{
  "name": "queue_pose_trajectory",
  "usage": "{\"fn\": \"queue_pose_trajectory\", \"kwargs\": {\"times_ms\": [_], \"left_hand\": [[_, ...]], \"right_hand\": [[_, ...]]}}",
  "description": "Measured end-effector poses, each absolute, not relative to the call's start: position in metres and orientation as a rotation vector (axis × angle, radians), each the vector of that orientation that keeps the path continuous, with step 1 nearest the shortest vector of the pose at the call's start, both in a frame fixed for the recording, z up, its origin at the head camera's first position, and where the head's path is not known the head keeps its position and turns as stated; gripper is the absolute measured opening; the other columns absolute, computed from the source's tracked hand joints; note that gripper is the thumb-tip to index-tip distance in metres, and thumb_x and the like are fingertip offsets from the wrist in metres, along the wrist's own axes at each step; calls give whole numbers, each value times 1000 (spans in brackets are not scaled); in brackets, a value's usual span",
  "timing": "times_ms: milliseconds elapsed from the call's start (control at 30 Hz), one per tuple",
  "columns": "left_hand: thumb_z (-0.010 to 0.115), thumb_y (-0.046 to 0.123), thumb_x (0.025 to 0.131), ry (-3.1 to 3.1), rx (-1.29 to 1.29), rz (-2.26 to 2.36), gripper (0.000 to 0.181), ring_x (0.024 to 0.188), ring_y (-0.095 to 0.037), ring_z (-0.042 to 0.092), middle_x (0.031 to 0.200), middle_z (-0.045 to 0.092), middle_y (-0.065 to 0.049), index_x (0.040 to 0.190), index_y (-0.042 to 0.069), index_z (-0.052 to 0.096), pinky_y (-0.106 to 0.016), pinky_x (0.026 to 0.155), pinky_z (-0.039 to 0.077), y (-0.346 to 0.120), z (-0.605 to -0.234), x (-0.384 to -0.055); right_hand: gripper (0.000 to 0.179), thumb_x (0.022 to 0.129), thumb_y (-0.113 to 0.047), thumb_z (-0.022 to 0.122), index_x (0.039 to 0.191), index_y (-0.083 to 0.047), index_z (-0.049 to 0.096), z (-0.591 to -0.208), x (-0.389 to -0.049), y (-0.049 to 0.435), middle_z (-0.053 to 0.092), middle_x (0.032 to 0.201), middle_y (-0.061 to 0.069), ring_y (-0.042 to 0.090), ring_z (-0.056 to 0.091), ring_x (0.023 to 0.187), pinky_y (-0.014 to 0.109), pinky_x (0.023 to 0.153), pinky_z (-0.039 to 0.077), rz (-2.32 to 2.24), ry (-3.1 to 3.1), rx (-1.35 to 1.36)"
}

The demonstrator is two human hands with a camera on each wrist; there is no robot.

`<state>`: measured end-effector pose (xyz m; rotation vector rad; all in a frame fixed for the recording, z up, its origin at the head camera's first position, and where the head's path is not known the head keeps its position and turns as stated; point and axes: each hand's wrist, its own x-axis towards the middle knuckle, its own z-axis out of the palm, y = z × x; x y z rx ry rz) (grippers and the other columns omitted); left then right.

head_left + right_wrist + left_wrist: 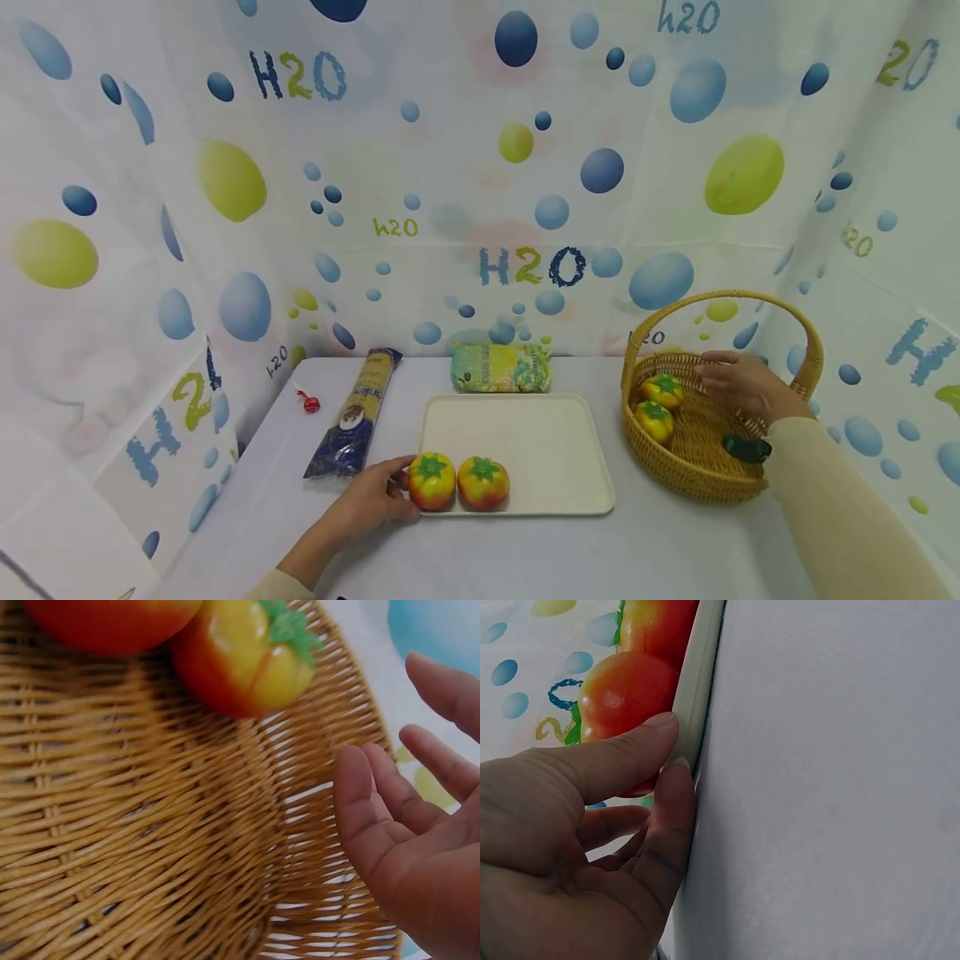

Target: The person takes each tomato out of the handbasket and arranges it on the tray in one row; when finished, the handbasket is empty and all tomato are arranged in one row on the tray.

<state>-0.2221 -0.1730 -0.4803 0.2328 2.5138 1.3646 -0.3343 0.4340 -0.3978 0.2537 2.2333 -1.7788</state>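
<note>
Left hand (375, 498) pinches the near left corner of one smooth, flat tray (540, 458); the right hand (742, 385) has loose fingers, holds nothing, and is over one bumpy, woven basket (678, 468) right of the tray. The left wrist view shows a fingertip (676, 769) on the tray's edge, which the head view hides. Round, shiny fruits (432, 487) sit two on the tray, two in the basket.

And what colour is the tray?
The tray is plain cream, best seen in the head view.
</note>
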Motion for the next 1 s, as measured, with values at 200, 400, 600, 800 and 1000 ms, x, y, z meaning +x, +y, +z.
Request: {"fn": "queue_pose_trajectory", "kwargs": {"times_ms": [200,400,600,800,1000], "left_hand": [[89,7,72,2533,199,1323,81,84,-20,57,103,63,-6,144,-1,54,-31,69,50,-173,-479,-221],[89,6,72,2535,206,1315,80,85,-20,56,104,63,-6,144,-2,54,-31,70,49,-172,-479,-221],[89,7,73,2521,202,1317,80,84,-20,56,103,63,-6,144,-1,54,-32,70,50,-172,-480,-221],[89,8,73,2509,241,1326,81,85,-20,57,101,63,-5,144,-3,52,-32,70,50,-175,-479,-222],[88,7,74,2511,263,1332,79,86,-20,56,101,63,-6,144,-3,53,-30,70,49,-173,-481,-223]], "right_hand": [[78,103,-24,62,162,-2,15,-414,-335,435,58,114,-12,10,62,106,35,99,53,-1793,2152,204],[81,102,-20,63,163,-5,11,-422,-338,430,53,130,0,13,63,109,38,102,51,-1732,2101,146],[86,101,-18,64,163,-4,5,-428,-338,420,21,159,29,19,59,116,47,108,46,-1627,2126,77],[87,101,-17,63,163,-4,3,-432,-341,413,17,161,31,21,58,117,47,106,47,-1580,2133,38],[85,101,-20,65,162,-1,9,-435,-340,414,45,145,21,19,61,115,45,103,50,-1551,2162,41]]}}
